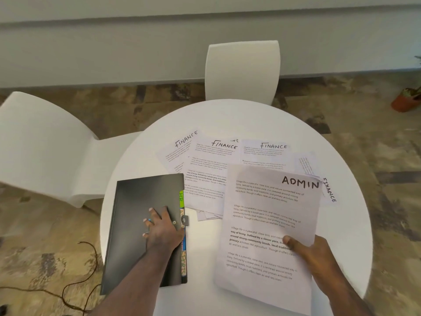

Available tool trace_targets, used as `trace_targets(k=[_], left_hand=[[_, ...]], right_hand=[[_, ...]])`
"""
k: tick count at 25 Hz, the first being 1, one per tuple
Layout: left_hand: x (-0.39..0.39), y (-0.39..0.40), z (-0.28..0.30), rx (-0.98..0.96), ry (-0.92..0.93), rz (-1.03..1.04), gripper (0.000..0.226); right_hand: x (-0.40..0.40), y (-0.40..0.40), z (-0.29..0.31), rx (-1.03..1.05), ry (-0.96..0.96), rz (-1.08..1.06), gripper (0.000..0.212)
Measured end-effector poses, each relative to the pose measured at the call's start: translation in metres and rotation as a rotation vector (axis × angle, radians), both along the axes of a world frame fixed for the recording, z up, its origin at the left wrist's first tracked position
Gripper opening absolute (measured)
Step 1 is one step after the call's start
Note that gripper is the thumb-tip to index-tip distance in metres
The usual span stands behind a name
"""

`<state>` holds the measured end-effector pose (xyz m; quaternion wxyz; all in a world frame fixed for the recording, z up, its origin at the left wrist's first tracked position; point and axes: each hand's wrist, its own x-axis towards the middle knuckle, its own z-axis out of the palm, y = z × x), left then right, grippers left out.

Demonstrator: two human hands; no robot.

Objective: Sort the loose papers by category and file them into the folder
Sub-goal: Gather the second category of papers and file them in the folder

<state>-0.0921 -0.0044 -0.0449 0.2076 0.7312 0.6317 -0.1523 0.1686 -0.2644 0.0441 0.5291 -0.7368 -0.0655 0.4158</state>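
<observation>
A closed black folder (136, 201) lies at the left of the round white table (250, 119), with coloured tabs along its right edge reading HR and SPORTS. My left hand (163, 229) rests flat on its cover by the snap clasp. My right hand (312, 254) grips a sheet headed ADMIN (268, 215), thumb on top, lifted slightly over the table's right half. Behind it lie several loose sheets headed FINANCE (214, 163), overlapping in a fan. Another FINANCE sheet (329, 190) pokes out sideways from under the ADMIN sheet.
Two white chairs stand at the table, one at the far side (242, 69) and one at the left (43, 147). A dark cable (75, 286) trails over the patterned floor at lower left. A potted plant (406, 100) sits at the right edge.
</observation>
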Motion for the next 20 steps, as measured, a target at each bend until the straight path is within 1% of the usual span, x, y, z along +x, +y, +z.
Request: trace_targets(k=[2, 4, 6, 7, 8, 9, 11, 13, 17, 19, 20], left_hand=[[0.005, 0.000, 0.001, -0.009, 0.027, 0.000, 0.081], [0.011, 0.000, 0.007, 0.033, 0.037, -0.030, 0.066], [0.014, -0.001, 0.016, 0.072, -0.053, -0.119, 0.043], [0.014, -0.001, 0.022, 0.055, -0.111, -0.143, 0.032], [0.013, 0.000, 0.027, 0.033, -0.136, -0.161, 0.026], [0.012, 0.001, 0.032, 0.021, -0.132, -0.178, 0.026], [0.009, 0.005, 0.040, 0.001, -0.045, -0.206, 0.029], [0.002, 0.010, 0.051, 0.010, -0.002, -0.174, 0.021], [-0.014, 0.017, 0.076, 0.130, -0.189, 0.030, 0.010], [-0.017, 0.016, 0.088, 0.178, -0.187, 0.045, 0.017], [-0.017, 0.015, 0.092, 0.200, -0.165, 0.024, 0.026]], right_hand=[[-0.001, 0.001, -0.002, -0.002, 0.006, 0.010, 0.026], [-0.002, 0.002, -0.002, -0.010, 0.007, 0.018, 0.025], [-0.002, 0.004, -0.003, -0.010, 0.006, 0.027, 0.024], [-0.002, 0.005, -0.002, -0.007, 0.006, 0.031, 0.024], [-0.002, 0.006, -0.002, -0.003, 0.006, 0.034, 0.023], [-0.003, 0.008, -0.002, 0.002, 0.006, 0.036, 0.023], [-0.004, 0.011, -0.002, 0.010, 0.006, 0.044, 0.022], [-0.005, 0.015, -0.003, 0.014, 0.001, 0.058, 0.022], [-0.012, 0.024, -0.007, 0.005, 0.004, 0.085, 0.021], [-0.014, 0.028, -0.009, 0.000, 0.005, 0.098, 0.020], [-0.015, 0.029, -0.009, 0.001, 0.008, 0.102, 0.020]])
